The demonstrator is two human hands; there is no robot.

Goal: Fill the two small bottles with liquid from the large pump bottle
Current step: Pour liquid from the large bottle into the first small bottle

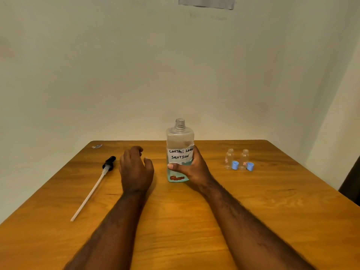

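Observation:
The large clear bottle [180, 140] stands upright in the middle of the wooden table [175, 211], its neck uncapped and a handwritten white label on its front. My right hand [191, 168] grips its lower body from the right, thumb across the front. My left hand [136, 170] hovers just left of the bottle, fingers loosely curled, holding nothing. The black pump head with its long white tube [93, 186] lies on the table to the left. Two small clear bottles [229, 158] [243, 159] stand uncapped at the right, with blue caps [235, 165] [250, 166] beside them.
A pale wall rises right behind the table's far edge. A small scrap [97, 146] lies at the far left corner. A dark object [350, 184] shows past the table's right edge.

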